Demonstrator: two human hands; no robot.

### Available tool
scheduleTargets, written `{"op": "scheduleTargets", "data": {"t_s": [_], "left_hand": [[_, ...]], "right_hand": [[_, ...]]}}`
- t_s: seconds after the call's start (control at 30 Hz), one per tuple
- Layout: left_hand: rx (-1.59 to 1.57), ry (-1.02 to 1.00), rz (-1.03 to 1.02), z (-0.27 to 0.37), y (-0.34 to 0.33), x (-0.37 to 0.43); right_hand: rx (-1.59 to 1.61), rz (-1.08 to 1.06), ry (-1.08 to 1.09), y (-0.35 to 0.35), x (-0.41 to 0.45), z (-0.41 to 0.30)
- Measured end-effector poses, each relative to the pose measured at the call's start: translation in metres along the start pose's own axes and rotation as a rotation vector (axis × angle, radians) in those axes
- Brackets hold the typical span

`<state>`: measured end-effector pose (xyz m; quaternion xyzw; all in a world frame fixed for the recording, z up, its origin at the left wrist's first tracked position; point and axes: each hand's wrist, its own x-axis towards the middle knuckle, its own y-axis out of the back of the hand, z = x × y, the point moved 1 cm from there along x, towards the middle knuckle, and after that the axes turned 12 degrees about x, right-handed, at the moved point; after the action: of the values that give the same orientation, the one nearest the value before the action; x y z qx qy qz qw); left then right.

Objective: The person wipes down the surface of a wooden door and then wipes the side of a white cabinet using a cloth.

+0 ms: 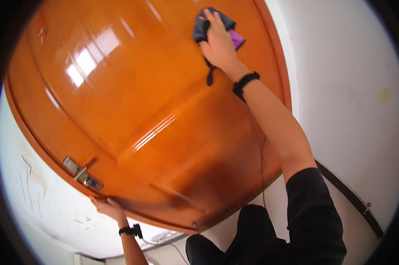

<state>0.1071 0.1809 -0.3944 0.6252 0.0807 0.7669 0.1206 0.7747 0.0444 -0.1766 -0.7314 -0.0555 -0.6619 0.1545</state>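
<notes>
Before me stands a glossy orange-brown wooden panel door (146,99). My right hand (221,44) reaches up to its upper right part and presses a grey cloth (224,20) against the surface. A purple corner (236,39) of the cloth sticks out beside the hand, and a dark strap (210,74) dangles below. Low on the left, my left hand (109,208) rests at the door frame's edge with nothing visible in it. Just above that hand is the metal lever handle (82,173) with its plate.
A scuffed white wall (30,172) lies left of the frame, another white wall (338,59) to the right. A dark baseboard (345,192) runs along the right wall. Thin cables (173,246) (262,172) hang near my body. My black-clad legs (252,225) stand on a pale floor.
</notes>
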Motion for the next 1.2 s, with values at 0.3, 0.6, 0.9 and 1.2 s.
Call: {"op": "scheduleTargets", "data": {"t_s": [0.3, 0.6, 0.9, 1.2], "left_hand": [[0.061, 0.103, -0.036, 0.013, -0.004, -0.001], [0.056, 0.262, -0.037, 0.020, -0.016, 0.012], [0.074, 0.132, -0.075, -0.008, -0.002, 0.007], [-0.020, 0.162, 0.031, -0.005, -0.001, 0.023]], "right_hand": [[0.128, 0.298, -0.247, 0.052, -0.011, 0.083], [-0.016, 0.113, -0.376, 0.109, -0.219, 0.106], [0.247, 0.258, -0.292, 0.098, -0.069, 0.106], [-0.076, 0.307, -0.226, 0.114, -0.158, 0.177]]}}
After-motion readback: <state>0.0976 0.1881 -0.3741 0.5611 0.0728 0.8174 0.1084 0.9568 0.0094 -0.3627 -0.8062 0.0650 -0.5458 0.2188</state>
